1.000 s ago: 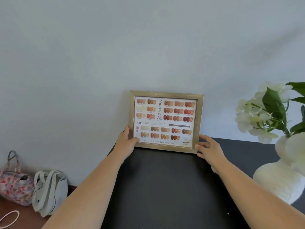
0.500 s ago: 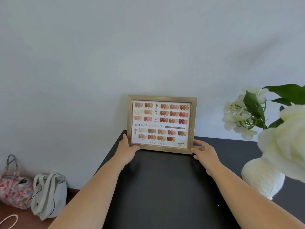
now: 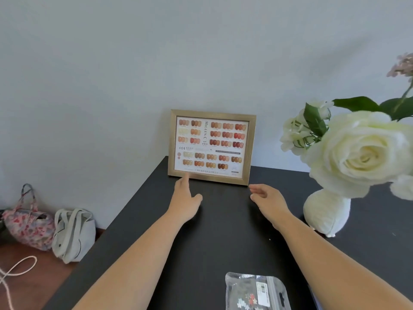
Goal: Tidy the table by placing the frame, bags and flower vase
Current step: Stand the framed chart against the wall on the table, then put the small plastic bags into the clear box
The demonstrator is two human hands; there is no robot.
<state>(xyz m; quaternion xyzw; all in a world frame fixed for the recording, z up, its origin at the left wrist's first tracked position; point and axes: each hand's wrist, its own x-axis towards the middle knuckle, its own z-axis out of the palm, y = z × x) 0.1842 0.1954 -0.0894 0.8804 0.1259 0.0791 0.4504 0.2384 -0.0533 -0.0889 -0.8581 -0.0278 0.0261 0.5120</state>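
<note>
A gold frame [image 3: 211,147] with a nail-colour chart stands upright against the wall at the back left of the black table [image 3: 223,231]. My left hand [image 3: 186,198] hovers just below the frame's lower edge, fingers apart, one fingertip near the frame. My right hand [image 3: 267,201] is open, a little off the frame's lower right corner, touching nothing. A white vase [image 3: 326,212] with white flowers [image 3: 359,151] stands on the table at the right. On the floor at the left lie a floral bag [image 3: 29,222] and a white bag [image 3: 73,234].
A small clear zip pouch [image 3: 257,291] lies at the table's near edge. A white cord [image 3: 15,274] curls on the brown floor at the far left. The big flower heads lean over the table's right side.
Both hands have let go of the frame and drawn back toward me. The frame now stands alone against the wall. The view dropped, showing the pouch.
</note>
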